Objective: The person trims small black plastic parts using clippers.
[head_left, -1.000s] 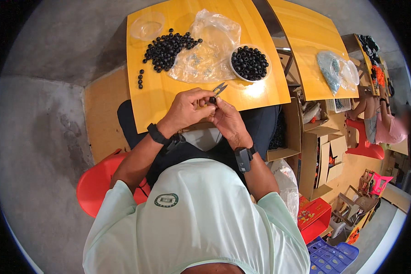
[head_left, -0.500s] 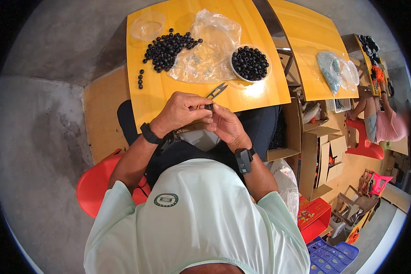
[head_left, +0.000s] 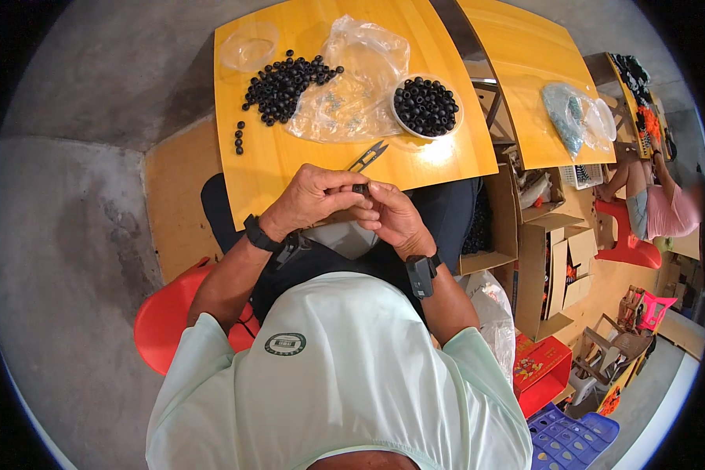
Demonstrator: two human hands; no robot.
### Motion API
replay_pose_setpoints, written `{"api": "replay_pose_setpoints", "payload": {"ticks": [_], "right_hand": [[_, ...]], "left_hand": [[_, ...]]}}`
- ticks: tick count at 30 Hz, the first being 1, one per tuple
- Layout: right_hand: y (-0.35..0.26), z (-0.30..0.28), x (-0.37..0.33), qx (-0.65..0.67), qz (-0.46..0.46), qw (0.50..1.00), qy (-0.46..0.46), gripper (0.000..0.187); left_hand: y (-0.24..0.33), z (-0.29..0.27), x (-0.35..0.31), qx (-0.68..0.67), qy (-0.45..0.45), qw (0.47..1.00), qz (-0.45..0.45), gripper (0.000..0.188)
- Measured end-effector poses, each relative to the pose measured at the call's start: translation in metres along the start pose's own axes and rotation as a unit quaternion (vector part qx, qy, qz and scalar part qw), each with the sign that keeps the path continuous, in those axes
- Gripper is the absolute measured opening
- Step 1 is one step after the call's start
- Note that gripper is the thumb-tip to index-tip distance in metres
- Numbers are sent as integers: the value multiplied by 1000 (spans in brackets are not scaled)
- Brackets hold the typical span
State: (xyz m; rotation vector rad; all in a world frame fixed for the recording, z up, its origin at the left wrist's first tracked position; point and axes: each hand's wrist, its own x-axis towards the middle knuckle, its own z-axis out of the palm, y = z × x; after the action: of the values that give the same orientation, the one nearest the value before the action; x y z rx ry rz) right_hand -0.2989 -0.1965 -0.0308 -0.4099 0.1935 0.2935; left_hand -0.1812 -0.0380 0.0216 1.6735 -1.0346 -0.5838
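At the near edge of the yellow table, my two hands meet over a small black bead. My left hand pinches it from the left between thumb and forefinger. From the other side, the fingertips of my right hand close on the same bead. Just beyond the fingers the blades of a pair of thread snips point away to the right; my left hand hides their other end. Farther back are a heap of loose black beads and a white bowl full of such beads.
A clear plastic bag lies between heap and bowl, with a clear round lid at the far left. Cardboard boxes stand at my right. A second table holds another bag. A person in pink sits far right.
Both hands stay together on the bead, with small shifts of the fingers. The whole view has moved slightly. Nothing has visibly been put down or picked up.
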Motion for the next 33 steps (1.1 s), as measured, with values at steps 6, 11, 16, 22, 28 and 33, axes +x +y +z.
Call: {"api": "replay_pose_setpoints", "payload": {"ticks": [6, 11, 16, 22, 28, 33], "right_hand": [[-2, 8, -4, -84, 6, 996, 33, 31], [-6, 13, -5, -129, 19, 990, 48, 32], [-9, 16, -5, -169, 17, 985, 44, 33], [-11, 21, -6, -218, 0, 975, 47, 34], [-10, 7, -1, -294, -37, 954, 44, 39], [9, 14, 11, -431, -131, 889, 77, 33]], "left_hand": [[-7, 2, -4, -32, -1, 999, -17, 26], [-12, 3, -7, -48, 2, 998, -39, 28], [-14, 2, -8, -67, 9, 997, -33, 28], [-15, 9, -8, -86, 14, 996, -35, 27], [-16, 11, -7, -164, -15, 980, -111, 29], [-24, 21, -5, -152, 19, 973, -173, 37]]}}
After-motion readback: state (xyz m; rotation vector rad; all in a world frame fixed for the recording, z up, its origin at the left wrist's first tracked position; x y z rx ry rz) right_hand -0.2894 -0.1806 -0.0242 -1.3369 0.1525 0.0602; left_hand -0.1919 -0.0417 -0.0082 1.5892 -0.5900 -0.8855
